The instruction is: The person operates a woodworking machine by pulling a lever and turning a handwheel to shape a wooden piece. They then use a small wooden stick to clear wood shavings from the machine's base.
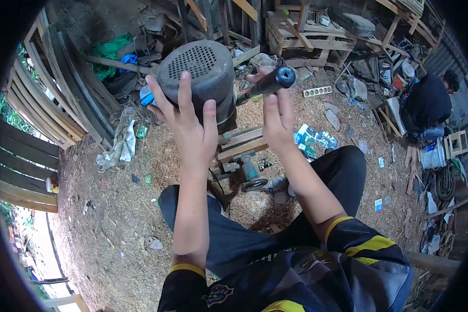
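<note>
A dark, round metal housing [221,75] with a perforated end stands in front of me, tilted toward my view. My left hand [192,125] lies against its near side with fingers spread and stretched upward. To the right, the fingers of my right hand [278,127] are wrapped round a black handle [268,83] with a hole in its end. A thin dark shaft seems to run from that handle toward the housing's side; its tip is hidden. Below the housing is a wooden block [242,143], with a greenish machine part [250,169] close under it.
Wood shavings cover the ground [119,208]. A white power strip [317,92] lies beyond my right hand. At the far right a person in dark clothes [426,104] sits bent over. Wooden slats [41,104] lean at the left, and a wooden crate [307,39] stands at the back.
</note>
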